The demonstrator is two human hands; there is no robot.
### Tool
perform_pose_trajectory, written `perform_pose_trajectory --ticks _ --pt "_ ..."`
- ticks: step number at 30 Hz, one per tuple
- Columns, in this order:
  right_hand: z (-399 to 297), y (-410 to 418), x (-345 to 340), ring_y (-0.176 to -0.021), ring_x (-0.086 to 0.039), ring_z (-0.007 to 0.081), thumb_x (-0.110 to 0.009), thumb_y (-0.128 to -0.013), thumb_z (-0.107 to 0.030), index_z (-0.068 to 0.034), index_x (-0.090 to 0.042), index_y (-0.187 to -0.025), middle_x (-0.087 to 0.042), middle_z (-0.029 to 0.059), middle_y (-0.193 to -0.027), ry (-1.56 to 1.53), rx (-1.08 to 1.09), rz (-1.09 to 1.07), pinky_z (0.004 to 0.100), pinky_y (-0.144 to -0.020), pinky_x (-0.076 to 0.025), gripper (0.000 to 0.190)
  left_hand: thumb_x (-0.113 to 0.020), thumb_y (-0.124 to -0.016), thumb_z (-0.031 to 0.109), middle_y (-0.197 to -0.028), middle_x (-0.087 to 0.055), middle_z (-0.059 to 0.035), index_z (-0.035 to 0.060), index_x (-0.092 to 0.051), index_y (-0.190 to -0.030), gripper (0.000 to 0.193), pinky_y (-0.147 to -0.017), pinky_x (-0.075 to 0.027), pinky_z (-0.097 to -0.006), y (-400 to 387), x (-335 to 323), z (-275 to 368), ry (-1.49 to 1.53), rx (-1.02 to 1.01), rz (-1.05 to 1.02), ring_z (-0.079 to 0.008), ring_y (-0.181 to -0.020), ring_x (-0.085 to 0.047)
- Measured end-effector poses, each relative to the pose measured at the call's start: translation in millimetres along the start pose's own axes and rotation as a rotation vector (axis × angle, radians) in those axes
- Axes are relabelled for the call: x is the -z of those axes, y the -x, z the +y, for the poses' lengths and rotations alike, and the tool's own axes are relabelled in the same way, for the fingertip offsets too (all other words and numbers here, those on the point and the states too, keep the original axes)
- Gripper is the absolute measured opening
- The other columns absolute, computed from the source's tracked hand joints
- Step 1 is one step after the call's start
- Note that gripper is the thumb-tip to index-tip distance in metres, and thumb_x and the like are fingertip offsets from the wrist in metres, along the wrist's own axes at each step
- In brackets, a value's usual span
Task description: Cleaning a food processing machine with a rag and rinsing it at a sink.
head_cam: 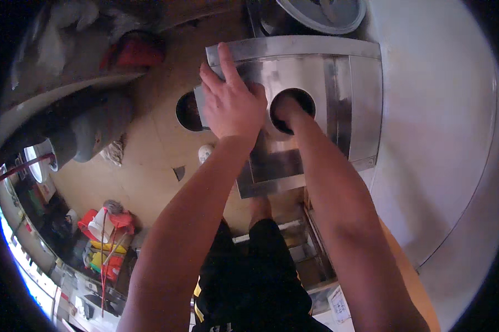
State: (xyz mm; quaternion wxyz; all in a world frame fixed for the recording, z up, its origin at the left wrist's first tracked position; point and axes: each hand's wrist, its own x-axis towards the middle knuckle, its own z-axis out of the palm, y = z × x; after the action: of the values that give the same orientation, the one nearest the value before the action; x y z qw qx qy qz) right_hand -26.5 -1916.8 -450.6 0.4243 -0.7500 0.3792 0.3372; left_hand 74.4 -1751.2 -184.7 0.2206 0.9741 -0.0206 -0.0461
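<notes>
Before me stands a stainless steel counter with a round hole in its top. My right hand reaches down into this hole; its fingers are lost in the dark, so what they touch cannot be seen. My left hand lies palm down on the counter's left edge, fingers spread, the index fingertip on the raised back rim. A flat grey piece shows beside and partly under the left palm. I see nothing held in that hand.
A round lidded vessel stands behind the counter, and a white wall rises on the right. A dark round object is left of the counter. Buckets and long handles stand lower left on the brown floor.
</notes>
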Motion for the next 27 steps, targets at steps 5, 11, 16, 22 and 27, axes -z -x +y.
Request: perform_pose_trajectory --ticks 5,11,16,22,27 --pt "-122.9 110.2 1.2 -0.110 -0.069 0.0327 -0.056 -0.096 -0.021 -0.008 -0.074 -0.116 -0.071 0.0178 -0.120 0.527 0.202 0.155 0.0444 -0.094 -0.056 0.030 -0.067 -0.078 0.019 -0.140 -0.041 -0.0319 0.0131 -0.027 -0.156 0.088 -0.086 -0.056 -0.0481 -7.2 13.1 -28.4 -0.116 0.022 0.028 -0.0482 -0.116 -0.057" --pt "-127.7 167.2 43.1 -0.101 -0.072 0.0256 -0.068 -0.082 -0.014 -0.009 -0.077 -0.089 -0.075 0.0140 -0.100 1.193 0.592 0.343 0.0431 -0.079 -0.059 0.012 -0.068 -0.077 0.018 -0.137 -0.042 -0.0315 0.0116 -0.030 -0.154 0.086 -0.085 -0.056 -0.0484 -3.0 3.3 -14.0 -0.061 0.013 0.019 -0.0470 -0.114 -0.057" --pt "-95.8 119.2 41.3 -0.100 -0.071 0.0305 -0.071 -0.076 -0.014 -0.005 -0.077 -0.089 -0.074 0.0185 -0.099 0.922 0.556 0.153 0.0441 -0.083 -0.057 0.017 -0.069 -0.078 0.019 -0.138 -0.042 -0.0322 0.0111 -0.029 -0.154 0.086 -0.087 -0.056 -0.0494 -0.7 -0.7 -11.8 -0.054 -0.008 0.048 -0.0465 -0.117 -0.056" --pt "-96.7 63.9 32.5 -0.101 -0.071 0.0334 -0.058 -0.086 -0.012 -0.004 -0.078 -0.096 -0.073 0.0194 -0.109 1.251 0.472 -0.180 0.0430 -0.088 -0.056 0.023 -0.075 -0.077 0.031 -0.128 -0.047 -0.0283 0.0142 -0.031 -0.152 0.088 -0.088 -0.055 -0.0521 -0.4 0.5 -11.4 -0.071 -0.043 0.119 -0.0478 -0.112 -0.059" --pt "-64.2 49.9 18.6 -0.112 -0.068 0.0320 -0.051 -0.091 -0.013 -0.004 -0.074 -0.110 -0.070 0.0189 -0.123 1.173 0.481 0.064 0.0447 -0.099 -0.051 0.031 -0.076 -0.077 0.032 -0.127 -0.048 -0.0279 0.0135 -0.031 -0.153 0.090 -0.088 -0.055 -0.0518 0.8 -2.8 -10.7 -0.070 0.000 0.090 -0.0480 -0.111 -0.060"
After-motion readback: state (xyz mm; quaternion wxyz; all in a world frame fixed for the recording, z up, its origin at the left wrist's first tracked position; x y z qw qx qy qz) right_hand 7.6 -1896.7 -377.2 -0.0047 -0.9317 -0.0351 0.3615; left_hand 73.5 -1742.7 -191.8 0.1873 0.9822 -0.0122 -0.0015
